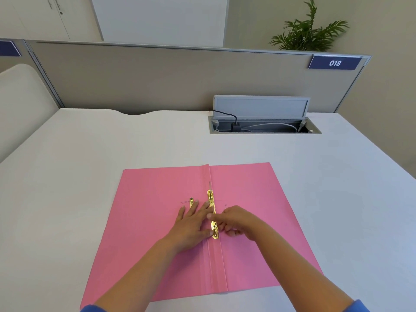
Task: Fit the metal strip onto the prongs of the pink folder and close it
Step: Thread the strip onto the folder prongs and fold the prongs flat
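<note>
Right now the pink folder (247, 221) lies open and flat on the white desk (90, 154), spine toward the person, and a gold metal strip (212, 212) sits along the central fold, its far end bare and its near end between the two hands. A thin prong (209, 185) stands upright at the strip's far end, so that end looks threaded already; whether the near prong is through cannot be made out. The left hand (193, 224) lies spread and flat on the left cover, fingers extended, thumb and forefinger touching the strip's edge, pressing rather than gripping. The right hand (234, 221) is loosely curled just beside the strip's near end, fingertips at the metal; whether they pinch anything is hidden. A second small gold piece (191, 202) lies on the left cover under the left fingertips, with thin wires sticking out of it. The strip looks thin, light and stiff, probably slick and springy, so it would best be held by its long edges near one end and steered hole over prong. The prongs look like soft wire that bends easily and could kink if forced. The card covers seem light and floppy; closing likely means lifting the outer edge of one.
</note>
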`<act>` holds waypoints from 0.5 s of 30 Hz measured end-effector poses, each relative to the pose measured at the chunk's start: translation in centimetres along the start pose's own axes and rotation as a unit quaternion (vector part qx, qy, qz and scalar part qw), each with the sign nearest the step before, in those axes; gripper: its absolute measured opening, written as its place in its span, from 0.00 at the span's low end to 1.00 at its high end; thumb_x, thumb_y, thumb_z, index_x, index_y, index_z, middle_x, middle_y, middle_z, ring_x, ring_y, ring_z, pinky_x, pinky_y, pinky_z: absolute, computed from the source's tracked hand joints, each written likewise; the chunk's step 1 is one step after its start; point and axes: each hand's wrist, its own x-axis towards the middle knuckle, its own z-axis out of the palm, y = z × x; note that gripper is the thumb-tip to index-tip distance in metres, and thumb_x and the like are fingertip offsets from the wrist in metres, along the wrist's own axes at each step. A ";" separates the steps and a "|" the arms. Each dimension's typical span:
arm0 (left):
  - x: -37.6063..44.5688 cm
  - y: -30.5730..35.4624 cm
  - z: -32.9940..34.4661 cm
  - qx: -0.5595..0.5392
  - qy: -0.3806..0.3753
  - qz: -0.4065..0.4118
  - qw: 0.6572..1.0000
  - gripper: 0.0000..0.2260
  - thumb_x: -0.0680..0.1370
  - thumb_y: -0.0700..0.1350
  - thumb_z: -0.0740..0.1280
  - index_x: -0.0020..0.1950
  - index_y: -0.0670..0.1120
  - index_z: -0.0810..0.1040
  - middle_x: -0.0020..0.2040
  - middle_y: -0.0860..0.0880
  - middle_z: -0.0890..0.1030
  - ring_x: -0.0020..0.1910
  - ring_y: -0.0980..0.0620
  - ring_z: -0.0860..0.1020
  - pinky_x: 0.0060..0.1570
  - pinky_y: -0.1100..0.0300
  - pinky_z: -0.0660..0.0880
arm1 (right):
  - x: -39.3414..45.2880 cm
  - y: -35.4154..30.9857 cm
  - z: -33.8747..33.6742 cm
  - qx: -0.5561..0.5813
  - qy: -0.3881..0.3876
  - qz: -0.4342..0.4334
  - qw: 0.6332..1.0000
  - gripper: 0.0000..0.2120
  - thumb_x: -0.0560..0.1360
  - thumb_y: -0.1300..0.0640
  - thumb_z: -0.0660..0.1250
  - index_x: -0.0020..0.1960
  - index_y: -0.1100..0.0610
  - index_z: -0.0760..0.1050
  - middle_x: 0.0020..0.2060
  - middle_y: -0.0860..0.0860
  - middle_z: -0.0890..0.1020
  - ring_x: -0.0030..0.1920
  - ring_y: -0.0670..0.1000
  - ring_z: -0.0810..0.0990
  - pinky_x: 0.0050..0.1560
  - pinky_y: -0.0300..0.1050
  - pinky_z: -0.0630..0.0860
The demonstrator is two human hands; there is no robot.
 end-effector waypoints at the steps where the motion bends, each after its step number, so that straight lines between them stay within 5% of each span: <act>1: 0.0 0.0 0.0 -0.001 -0.001 -0.001 1.000 0.31 0.76 0.53 0.61 0.76 0.56 0.51 0.79 0.57 0.46 0.77 0.54 0.38 0.74 0.48 0.35 | 0.0 0.1 0.1 -0.010 0.003 -0.006 1.000 0.13 0.70 0.55 0.71 0.31 0.58 0.72 0.26 0.52 0.75 0.25 0.48 0.68 0.28 0.37 0.65; 5: 0.1 0.0 -0.1 0.001 0.000 -0.003 1.000 0.31 0.76 0.53 0.62 0.76 0.57 0.52 0.79 0.57 0.46 0.77 0.54 0.38 0.74 0.48 0.36 | -0.1 1.3 0.5 -0.006 0.043 -0.044 0.998 0.07 0.67 0.69 0.67 0.33 0.59 0.75 0.31 0.56 0.76 0.29 0.50 0.71 0.33 0.40 0.71; 15: 0.0 -0.1 0.1 -0.020 0.011 -0.005 1.000 0.31 0.75 0.54 0.63 0.76 0.57 0.52 0.78 0.58 0.47 0.77 0.55 0.39 0.73 0.49 0.35 | -0.7 4.3 2.5 -0.165 0.188 -0.156 0.955 0.10 0.72 0.61 0.65 0.48 0.53 0.83 0.42 0.49 0.85 0.39 0.47 0.76 0.37 0.37 0.69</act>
